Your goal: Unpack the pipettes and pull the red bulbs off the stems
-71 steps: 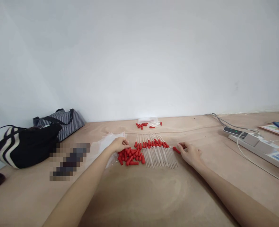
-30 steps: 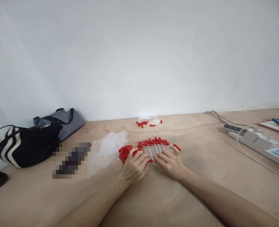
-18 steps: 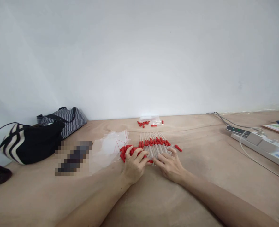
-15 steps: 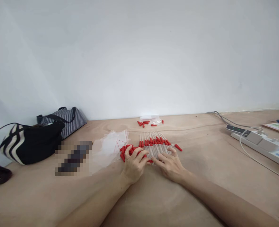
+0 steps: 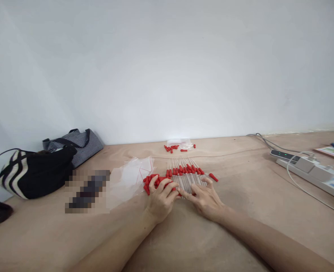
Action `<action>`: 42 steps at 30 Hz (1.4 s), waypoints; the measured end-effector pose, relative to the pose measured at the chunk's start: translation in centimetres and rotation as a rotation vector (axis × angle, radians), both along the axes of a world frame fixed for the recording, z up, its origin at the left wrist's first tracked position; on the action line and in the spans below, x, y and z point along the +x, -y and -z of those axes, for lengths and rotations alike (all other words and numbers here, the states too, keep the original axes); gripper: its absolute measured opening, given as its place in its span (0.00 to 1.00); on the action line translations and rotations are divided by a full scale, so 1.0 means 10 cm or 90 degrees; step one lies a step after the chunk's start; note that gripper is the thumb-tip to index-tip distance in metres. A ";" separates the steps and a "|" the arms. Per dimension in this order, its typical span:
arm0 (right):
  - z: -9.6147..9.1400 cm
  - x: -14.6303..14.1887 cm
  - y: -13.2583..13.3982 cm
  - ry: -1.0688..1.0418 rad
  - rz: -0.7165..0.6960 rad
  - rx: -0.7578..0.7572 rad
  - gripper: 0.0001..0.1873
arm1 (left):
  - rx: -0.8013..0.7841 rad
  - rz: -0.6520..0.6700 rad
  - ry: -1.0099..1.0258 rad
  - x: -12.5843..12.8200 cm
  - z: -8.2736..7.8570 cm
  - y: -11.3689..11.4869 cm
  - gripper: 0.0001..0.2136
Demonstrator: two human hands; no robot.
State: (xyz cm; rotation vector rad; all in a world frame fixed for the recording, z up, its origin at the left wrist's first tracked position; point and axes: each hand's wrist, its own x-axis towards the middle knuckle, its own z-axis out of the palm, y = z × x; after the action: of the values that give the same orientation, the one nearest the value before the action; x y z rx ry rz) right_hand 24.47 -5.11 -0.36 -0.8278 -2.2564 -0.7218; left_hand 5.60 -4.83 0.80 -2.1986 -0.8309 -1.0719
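A row of thin glass pipettes [image 5: 187,174] with red rubber bulbs lies on the wooden table [image 5: 184,241] in front of me. A pile of loose red bulbs [image 5: 150,181] sits at its left end. My left hand [image 5: 160,199] rests on the near edge of the pile, fingers spread. Just to its right, my right hand [image 5: 206,197] lies flat on the near ends of the pipettes, its forefinger reaching toward my left thumb. Neither hand visibly grips anything. One stray red bulb [image 5: 213,177] lies right of the row.
A clear plastic bag [image 5: 127,178] lies left of the pile. A small bag with more red bulbs [image 5: 178,146] sits near the wall. Two striped bags [image 5: 33,172] stand at the left beside a blurred dark object [image 5: 86,189]. A power strip [image 5: 311,172] with cables lies at the right.
Both hands came in from the two ends of the row and now lie side by side on its near edge. Over the last half second they barely moved.
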 end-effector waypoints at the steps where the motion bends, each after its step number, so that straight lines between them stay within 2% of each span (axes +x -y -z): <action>1: 0.00 0.00 0.01 0.002 0.004 -0.003 0.24 | -0.001 -0.001 0.002 0.00 0.00 0.00 0.06; 8: -0.01 0.01 0.02 0.020 0.007 -0.078 0.25 | -0.002 -0.006 0.007 0.02 -0.02 0.03 0.06; 15: -0.06 0.02 0.03 0.028 0.012 -0.111 0.27 | 0.015 -0.004 0.009 0.02 -0.08 0.04 0.07; 18: -0.09 -0.02 0.05 0.010 0.012 -0.125 0.24 | 0.029 -0.010 0.013 0.04 -0.10 0.04 0.07; 21: -0.10 -0.04 0.06 -0.047 0.007 -0.172 0.16 | 0.045 -0.017 0.006 0.02 -0.12 0.03 0.08; 23: -0.10 -0.01 0.04 -0.088 0.003 -0.207 0.12 | 0.053 -0.034 0.002 -0.04 -0.17 0.01 0.08; 27: -0.07 0.19 -0.09 -0.153 0.058 -0.214 0.12 | 0.048 -0.139 0.087 -0.25 -0.29 -0.08 0.05; 29: -0.07 0.27 -0.16 -0.190 0.091 -0.229 0.13 | -0.026 -0.137 0.141 -0.34 -0.32 -0.13 0.05; 31: -0.08 0.31 -0.22 -0.242 0.128 -0.266 0.13 | -0.161 -0.096 0.187 -0.40 -0.31 -0.19 0.08; 34: -0.10 0.32 -0.30 -0.328 0.164 -0.368 0.14 | -0.332 -0.081 0.280 -0.49 -0.26 -0.29 0.10; 38: -0.12 0.29 -0.42 -0.386 0.176 -0.522 0.15 | -0.423 -0.121 0.368 -0.64 -0.23 -0.40 0.12; 42: -0.13 0.17 -0.51 -0.342 0.245 -0.533 0.11 | -0.509 -0.146 0.357 -0.73 -0.27 -0.41 0.13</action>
State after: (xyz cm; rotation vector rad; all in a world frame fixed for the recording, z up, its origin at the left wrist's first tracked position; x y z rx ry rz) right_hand 26.14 -0.03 0.93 -1.6393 -1.8685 0.3390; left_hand -1.70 -0.77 3.45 -2.3076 -1.9904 -1.4235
